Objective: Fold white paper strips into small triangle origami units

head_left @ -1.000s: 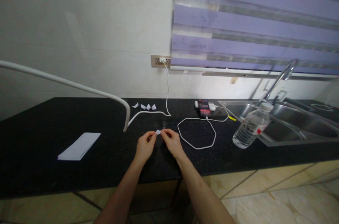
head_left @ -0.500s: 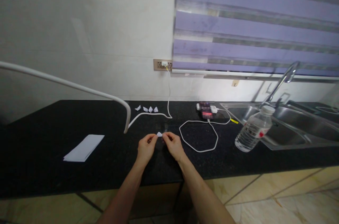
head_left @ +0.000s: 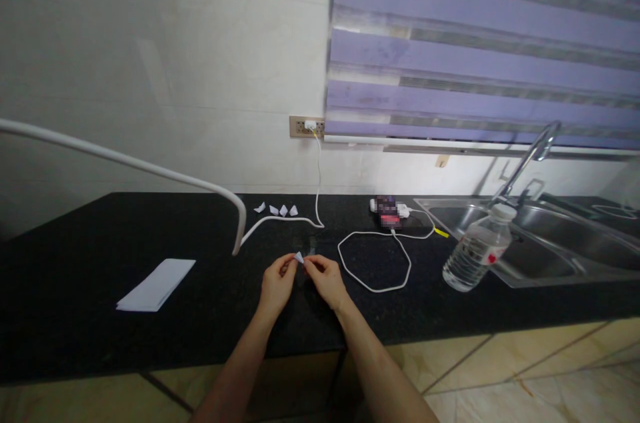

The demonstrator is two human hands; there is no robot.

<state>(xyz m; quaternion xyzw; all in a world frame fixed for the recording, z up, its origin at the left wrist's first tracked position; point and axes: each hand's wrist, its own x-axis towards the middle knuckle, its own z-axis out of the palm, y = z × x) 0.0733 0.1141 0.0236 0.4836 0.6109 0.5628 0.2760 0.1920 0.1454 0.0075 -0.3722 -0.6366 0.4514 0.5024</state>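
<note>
A small folded piece of white paper (head_left: 299, 257) is pinched between my two hands, above the black countertop. My left hand (head_left: 278, 281) grips its left side with thumb and fingers closed. From the other side, my right hand (head_left: 324, 278) pinches it between thumb and index finger. Beyond my hands, several small folded paper pieces (head_left: 283, 211) lie in a row near the wall. A stack of white paper sheets (head_left: 156, 285) rests on the counter to the left.
A thick white cable (head_left: 150, 169) arches in from the left. At right, a white charging cord (head_left: 375, 291) loops beside a pixelated device (head_left: 387, 213). A tilted-looking water bottle (head_left: 477, 253) stands before the steel sink (head_left: 540, 269) and faucet (head_left: 530, 156). A wall outlet (head_left: 306, 127) holds a plug.
The folded paper has turned between my fingers and now points more upward. My hands have drawn slightly closer together. The whole view has shifted a little.
</note>
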